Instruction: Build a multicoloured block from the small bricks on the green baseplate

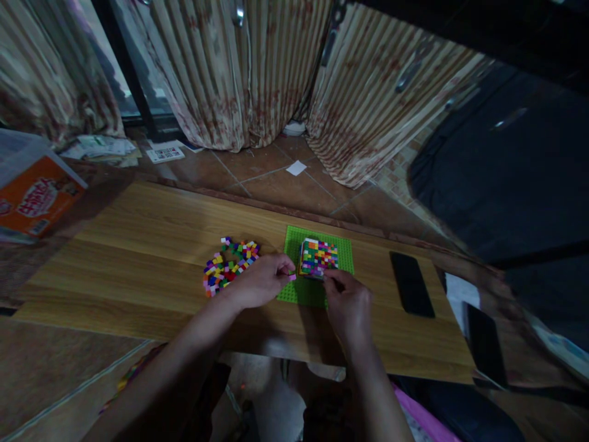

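A block built of many small coloured bricks (318, 256) stands on a green baseplate (343, 259) on the wooden table. My left hand (260, 281) rests just left of the block with its fingers pinched on a small pink brick (292, 277). My right hand (347, 301) lies at the block's near right corner, its fingers curled and touching the block's lower edge. A loose pile of small coloured bricks (229, 265) is spread to the left of my left hand.
A black phone (411, 283) lies flat to the right of the baseplate. A second dark phone (484, 344) sits past the table's right end. An orange box (39, 197) is at the far left. Curtains hang behind the wooden table (138, 245), over a tiled floor.
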Action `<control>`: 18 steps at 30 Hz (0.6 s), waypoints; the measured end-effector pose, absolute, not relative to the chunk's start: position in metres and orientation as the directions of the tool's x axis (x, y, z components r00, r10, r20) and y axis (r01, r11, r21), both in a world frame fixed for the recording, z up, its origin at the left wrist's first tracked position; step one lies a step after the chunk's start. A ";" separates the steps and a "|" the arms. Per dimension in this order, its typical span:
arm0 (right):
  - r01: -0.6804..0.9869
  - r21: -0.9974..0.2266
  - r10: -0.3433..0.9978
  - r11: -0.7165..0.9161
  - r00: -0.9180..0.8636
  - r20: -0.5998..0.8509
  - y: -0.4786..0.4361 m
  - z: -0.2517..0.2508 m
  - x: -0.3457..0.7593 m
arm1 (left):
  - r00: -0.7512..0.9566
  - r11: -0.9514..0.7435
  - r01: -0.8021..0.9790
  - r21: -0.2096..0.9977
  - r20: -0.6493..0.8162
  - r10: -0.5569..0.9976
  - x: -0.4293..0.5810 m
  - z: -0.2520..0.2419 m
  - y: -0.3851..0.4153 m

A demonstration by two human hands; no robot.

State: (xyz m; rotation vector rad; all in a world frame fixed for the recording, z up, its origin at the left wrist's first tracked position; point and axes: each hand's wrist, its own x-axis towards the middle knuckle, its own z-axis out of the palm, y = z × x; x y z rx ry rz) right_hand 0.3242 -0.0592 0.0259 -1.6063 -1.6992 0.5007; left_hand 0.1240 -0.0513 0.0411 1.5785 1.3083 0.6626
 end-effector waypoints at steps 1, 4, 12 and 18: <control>0.686 -0.711 0.967 0.154 0.045 0.252 -0.059 0.026 0.324 | 0.280 0.020 0.431 0.902 -0.155 0.947 0.124 0.041 -0.051; 0.692 -0.700 0.962 0.176 0.029 0.271 -0.060 0.026 0.323 | 0.277 0.013 0.427 0.904 -0.144 0.950 0.124 0.040 -0.051; 0.678 -0.713 0.967 0.180 0.011 0.254 -0.060 0.031 0.324 | 0.283 0.039 0.362 0.931 -0.150 0.947 0.124 0.047 -0.050; 0.608 -0.755 0.953 0.245 -0.005 0.304 -0.068 0.042 0.320 | 0.280 0.096 0.257 0.962 -0.169 0.945 0.124 0.046 -0.049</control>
